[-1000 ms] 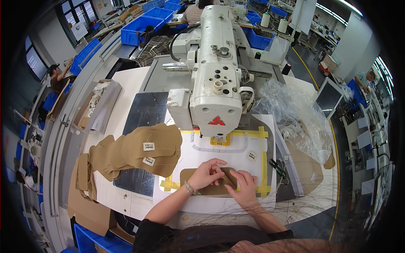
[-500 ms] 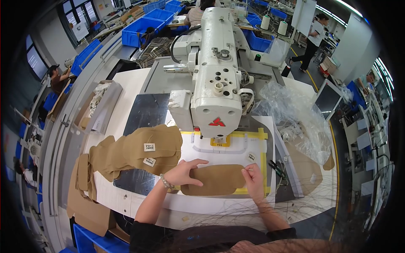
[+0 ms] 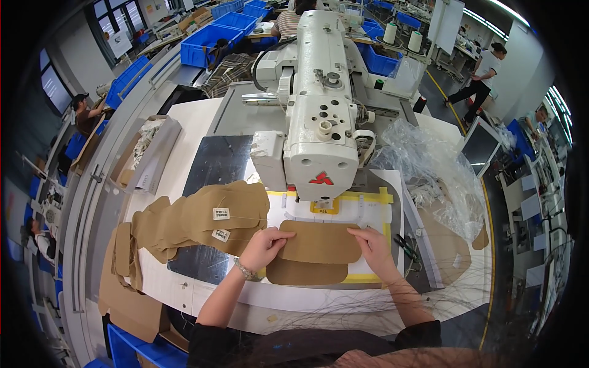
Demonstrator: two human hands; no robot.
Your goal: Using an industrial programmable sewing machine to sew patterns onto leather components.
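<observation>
In front of the sewing machine's head, a tan fabric panel (image 3: 322, 243) with rounded corners is stretched between my two hands. My left hand (image 3: 265, 246), with a beaded bracelet at its wrist, pinches the panel's upper left corner. At the upper right corner, my right hand (image 3: 373, 250) pinches it too. A second tan panel (image 3: 307, 273) shows partly from under its near edge. Below them lies a white template sheet (image 3: 294, 207) edged with yellow tape. The big white sewing machine (image 3: 319, 147) stands just beyond, with a yellow plate (image 3: 324, 207) under its head.
A heap of tan pieces (image 3: 184, 224) with white labels lies to the left. Further left is an open box (image 3: 156, 156) of cloth. On the right are dark-handled snips (image 3: 406, 246), crumpled clear plastic (image 3: 429, 165) and a small screen (image 3: 480, 146). A person (image 3: 485, 76) walks at the back right.
The upper panel has moved away from me toward the machine, uncovering the second panel beneath. My left hand has gone from spread fingers to a pinch on its corner.
</observation>
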